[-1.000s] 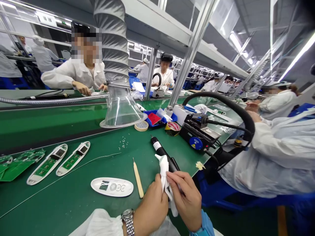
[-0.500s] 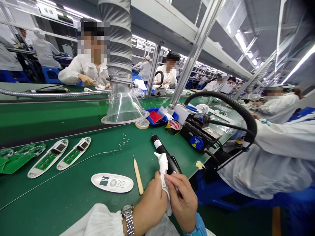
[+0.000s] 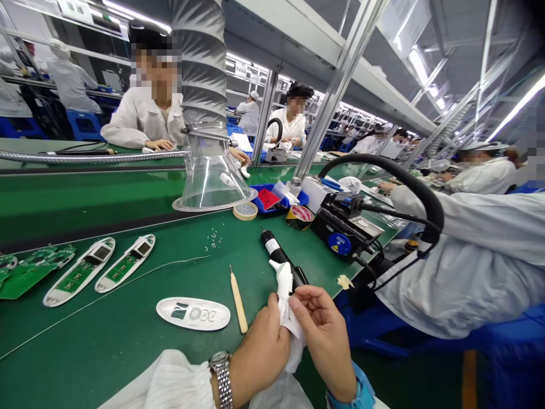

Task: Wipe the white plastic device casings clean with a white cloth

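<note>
Clamping a white piece [image 3: 284,279] with left hand [image 3: 263,342], holding right hand [image 3: 326,329] close, grip unclear, seemingly leaving cover [image 3: 193,314] unjoined to board-fitted shells [image 3: 53,297].

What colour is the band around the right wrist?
The band is blue, best seen in the head view.

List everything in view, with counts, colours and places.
Pointed piece: one, white, in left hand
Oval cover: one, white, centre
Casings with boards: two, white and green, left
Loose boards: several, green, far left
Wooden pick: one, tan, beside cover
Cylindrical tool: one, black, behind piece
Machine: one, black, right
Tray: one, blue, left of machine
Ducts: at least two, grey, overhead
Co-workers: several, in white, beyond
Left hand: one, bare, front
Right hand: one, bare, right
</note>
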Available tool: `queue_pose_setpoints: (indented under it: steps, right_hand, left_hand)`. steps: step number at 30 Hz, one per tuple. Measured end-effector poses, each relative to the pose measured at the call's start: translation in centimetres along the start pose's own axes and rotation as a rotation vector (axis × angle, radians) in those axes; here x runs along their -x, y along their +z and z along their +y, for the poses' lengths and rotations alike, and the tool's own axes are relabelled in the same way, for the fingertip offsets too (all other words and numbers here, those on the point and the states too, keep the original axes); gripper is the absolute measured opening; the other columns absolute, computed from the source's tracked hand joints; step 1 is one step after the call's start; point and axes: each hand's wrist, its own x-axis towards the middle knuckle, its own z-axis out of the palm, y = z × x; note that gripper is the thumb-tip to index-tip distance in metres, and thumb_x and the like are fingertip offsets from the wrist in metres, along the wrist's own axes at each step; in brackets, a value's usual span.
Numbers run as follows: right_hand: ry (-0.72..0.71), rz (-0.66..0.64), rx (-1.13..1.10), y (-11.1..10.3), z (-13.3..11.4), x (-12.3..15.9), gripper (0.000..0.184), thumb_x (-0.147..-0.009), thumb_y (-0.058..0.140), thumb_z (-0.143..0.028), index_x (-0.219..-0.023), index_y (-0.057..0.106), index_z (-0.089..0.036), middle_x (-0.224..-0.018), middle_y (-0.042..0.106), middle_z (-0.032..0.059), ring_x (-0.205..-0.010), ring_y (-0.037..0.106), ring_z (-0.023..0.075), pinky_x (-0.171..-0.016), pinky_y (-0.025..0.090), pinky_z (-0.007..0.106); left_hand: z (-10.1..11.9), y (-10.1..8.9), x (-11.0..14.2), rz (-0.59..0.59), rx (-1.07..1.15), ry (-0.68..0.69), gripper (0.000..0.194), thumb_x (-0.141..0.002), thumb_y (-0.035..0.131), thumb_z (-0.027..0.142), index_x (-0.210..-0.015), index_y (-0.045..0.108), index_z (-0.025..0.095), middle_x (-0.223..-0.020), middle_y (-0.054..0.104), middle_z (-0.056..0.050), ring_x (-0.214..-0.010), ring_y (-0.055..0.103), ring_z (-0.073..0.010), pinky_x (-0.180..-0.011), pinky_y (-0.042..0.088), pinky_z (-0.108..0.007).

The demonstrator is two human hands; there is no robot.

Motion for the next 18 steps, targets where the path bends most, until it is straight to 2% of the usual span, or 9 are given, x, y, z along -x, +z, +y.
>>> queue_pose_setpoints:
  steps: [7,11,18]
  right_hand:
    - [0.059,-0.080,-0.009,-0.3,0.0,0.2,0.020,-0.075,0.068,-0.032,-0.089,0.061,-0.020,-0.079,0.062,0.0031,-0.074,0.059,0.0156,-0.065,0.050,0.023]
    - [0.102,-0.100,0.037,-0.5,-0.3,0.2,0.018,-0.074,0.069,-0.034,-0.082,0.063,-0.019,-0.073,0.062,0.0013,-0.068,0.057,0.0132,-0.059,0.047,0.019]
    - [0.183,-0.149,0.035,-1.2,-1.2,-0.4,0.019,-0.074,0.069,-0.036,-0.079,0.065,-0.019,-0.072,0.063,0.0008,-0.063,0.054,0.0108,-0.054,0.043,0.017]
  left_hand:
    - [0.0,-0.1,0.0,-0.010,0.013,0.005,0.043,-0.082,0.028,0.015,-0.123,0.033,0.003,-0.111,0.054,-0.020,-0.103,0.050,-0.0263,-0.088,0.039,-0.037]
    - [0.0,-0.1,0.1,-0.020,-0.003,-0.013,0.044,-0.080,0.028,0.013,-0.123,0.031,0.003,-0.110,0.054,-0.020,-0.102,0.050,-0.0261,-0.087,0.039,-0.037]
    - [0.0,0.0,-0.1,-0.005,-0.014,0.030,0.033,-0.081,0.030,0.015,-0.112,0.039,0.008,-0.100,0.057,-0.017,-0.094,0.053,-0.0260,-0.082,0.040,-0.038]
